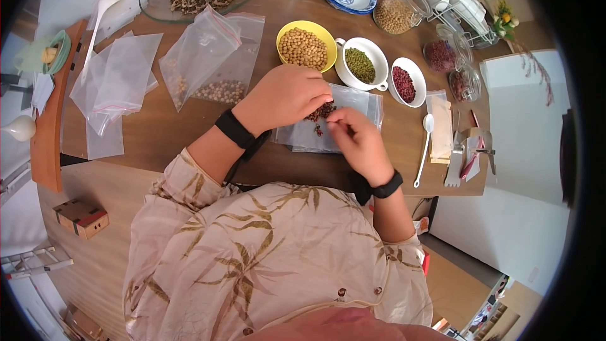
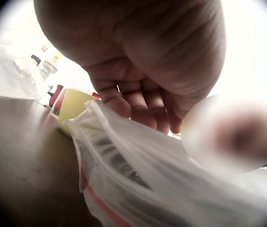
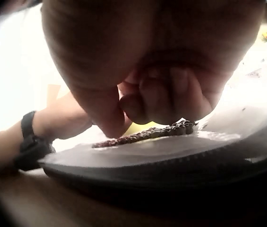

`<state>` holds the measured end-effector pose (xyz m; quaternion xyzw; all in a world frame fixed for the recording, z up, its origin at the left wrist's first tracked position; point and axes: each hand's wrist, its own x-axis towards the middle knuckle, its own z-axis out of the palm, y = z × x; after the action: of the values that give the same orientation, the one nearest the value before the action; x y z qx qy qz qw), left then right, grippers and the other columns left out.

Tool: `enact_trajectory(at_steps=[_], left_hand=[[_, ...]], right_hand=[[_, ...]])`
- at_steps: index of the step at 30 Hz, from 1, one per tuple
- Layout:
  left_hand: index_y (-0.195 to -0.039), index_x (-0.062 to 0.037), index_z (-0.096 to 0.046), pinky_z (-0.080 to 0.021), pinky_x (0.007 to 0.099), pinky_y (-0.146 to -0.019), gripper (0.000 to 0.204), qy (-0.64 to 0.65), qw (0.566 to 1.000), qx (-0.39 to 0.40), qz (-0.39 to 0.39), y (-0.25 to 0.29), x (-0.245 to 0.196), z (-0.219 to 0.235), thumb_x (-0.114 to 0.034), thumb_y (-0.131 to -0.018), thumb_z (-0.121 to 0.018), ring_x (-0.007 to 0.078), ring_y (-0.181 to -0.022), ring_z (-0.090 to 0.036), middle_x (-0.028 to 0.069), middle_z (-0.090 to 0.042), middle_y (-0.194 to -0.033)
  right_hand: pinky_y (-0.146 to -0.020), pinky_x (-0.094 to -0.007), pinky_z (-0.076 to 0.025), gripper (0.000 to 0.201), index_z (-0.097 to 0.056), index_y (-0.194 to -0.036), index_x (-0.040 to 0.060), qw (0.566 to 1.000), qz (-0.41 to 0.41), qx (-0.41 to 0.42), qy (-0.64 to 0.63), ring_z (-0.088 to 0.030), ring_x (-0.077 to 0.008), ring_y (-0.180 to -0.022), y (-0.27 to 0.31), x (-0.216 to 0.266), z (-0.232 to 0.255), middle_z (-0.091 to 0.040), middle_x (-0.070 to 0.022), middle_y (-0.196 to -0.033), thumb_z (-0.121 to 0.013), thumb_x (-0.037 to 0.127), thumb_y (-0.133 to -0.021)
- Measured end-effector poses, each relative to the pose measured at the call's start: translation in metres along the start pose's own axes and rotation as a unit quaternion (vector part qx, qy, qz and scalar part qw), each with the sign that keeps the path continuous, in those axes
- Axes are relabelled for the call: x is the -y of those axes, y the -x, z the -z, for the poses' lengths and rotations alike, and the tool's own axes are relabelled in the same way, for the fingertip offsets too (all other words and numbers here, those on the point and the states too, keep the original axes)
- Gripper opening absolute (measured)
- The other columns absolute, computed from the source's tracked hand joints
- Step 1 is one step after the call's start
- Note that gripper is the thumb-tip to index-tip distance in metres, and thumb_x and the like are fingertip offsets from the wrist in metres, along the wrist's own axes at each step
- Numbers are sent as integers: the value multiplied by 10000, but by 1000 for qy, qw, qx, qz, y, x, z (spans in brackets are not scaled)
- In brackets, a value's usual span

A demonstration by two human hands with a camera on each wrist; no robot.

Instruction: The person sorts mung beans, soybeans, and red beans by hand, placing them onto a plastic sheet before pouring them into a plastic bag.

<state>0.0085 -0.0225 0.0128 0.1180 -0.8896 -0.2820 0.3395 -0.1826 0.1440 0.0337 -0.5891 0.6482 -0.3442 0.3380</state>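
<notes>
Clear plastic bag (image 1: 300,139) lies flat, apparently keeping the dark seeds (image 1: 323,111) on it off the table (image 1: 391,155). Over the bag, the left hand (image 1: 287,96) is relaxed, perhaps fencing them; the right hand (image 1: 361,142) is curled, whether pinching any I cannot tell.

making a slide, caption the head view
Left hand and right hand at a dark, grainy pile on plastic, yellow bowl beyond.

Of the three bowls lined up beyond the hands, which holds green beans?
The middle one: the white bowl with two side handles. The yellow bowl holds tan beans; the smaller white bowl, dark red ones.
</notes>
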Motion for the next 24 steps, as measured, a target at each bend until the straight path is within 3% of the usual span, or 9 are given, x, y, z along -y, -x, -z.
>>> enact_trajectory(at_steps=[1, 3, 5, 8, 10, 13, 21, 23, 24], left_hand=[[-981, -85, -773, -538, 477, -723, 139, 0, 1000, 0, 0, 0, 0, 0, -221, -1007, -769, 338, -827, -695, 83, -697, -852], [-979, -85, -771, -537, 476, -722, 139, 1, 1000, 5, 7, 0, -1, 1, -221, -1009, -767, 337, -826, -694, 81, -696, -853], [-978, -86, -770, -537, 476, -723, 140, 0, 1000, 10, 9, 0, -3, 1, -222, -1012, -765, 337, -826, -694, 80, -696, -855], [-976, -88, -768, -538, 475, -724, 143, -2, 1000, 15, 4, -1, -4, 0, -225, -1016, -761, 337, -828, -694, 80, -697, -859], [-975, -88, -768, -538, 475, -725, 144, -4, 1000, 14, 4, 0, -3, 0, -226, -1018, -760, 337, -830, -694, 80, -697, -861], [-975, -89, -767, -539, 475, -728, 147, -6, 1000, 5, -2, 1, 0, 0, -228, -1022, -755, 339, -833, -695, 80, -698, -863], [-974, -88, -764, -542, 477, -728, 146, -5, 1000, 6, 1, 2, 0, -1, -224, -1025, -748, 342, -836, -697, 81, -695, -859], [-974, -89, -764, -541, 477, -727, 144, -5, 1000, 7, 5, 1, -1, 0, -224, -1024, -749, 342, -835, -697, 81, -694, -860], [-974, -89, -763, -540, 477, -725, 143, -6, 1000, 9, 7, 1, -1, 1, -223, -1023, -750, 342, -835, -696, 80, -694, -861]], right_hand=[[-695, -372, -522, 106, -722, -1140, 51, 1000, 0, 0, 0, -662, -194, -795, 2, -2, 7, -688, -63, -939, -665, 69, -1053], [-699, -291, -494, 163, -688, -1186, 43, 897, -169, 13, -408, -630, -119, -841, 5, 2, 25, -666, -17, -973, -564, 110, -1104], [-715, -249, -477, 229, -672, -1236, 43, 878, -155, 15, -452, -617, -106, -857, 7, 5, 28, -676, -13, -1009, -504, 143, -1116], [-714, -284, -491, 168, -705, -1195, 42, 888, -175, 33, -424, -614, -112, -831, 9, -3, 24, -680, -2, -1007, -583, 114, -1105], [-691, -330, -495, 108, -742, -1141, 40, 997, -14, 3, -72, -613, -156, -776, 11, -2, 4, -671, -25, -961, -710, 72, -1043], [-676, -377, -501, 151, -763, -1106, 40, 995, 22, -21, 98, -614, -218, -737, 10, 14, -4, -645, -82, -911, -806, 43, -962], [-682, -386, -509, 122, -739, -1101, 40, 991, 65, -25, 114, -629, -230, -749, 9, 4, -5, -657, -94, -915, -764, 42, -981], [-704, -352, -508, 89, -703, -1120, 56, 979, -103, -5, -178, -641, -190, -797, 11, -2, 7, -663, -40, -930, -693, 77, -1034], [-730, -298, -496, 103, -669, -1147, 74, 908, -190, 33, -372, -631, -142, -846, 11, 1, 20, -647, 1, -951, -621, 130, -1076]])
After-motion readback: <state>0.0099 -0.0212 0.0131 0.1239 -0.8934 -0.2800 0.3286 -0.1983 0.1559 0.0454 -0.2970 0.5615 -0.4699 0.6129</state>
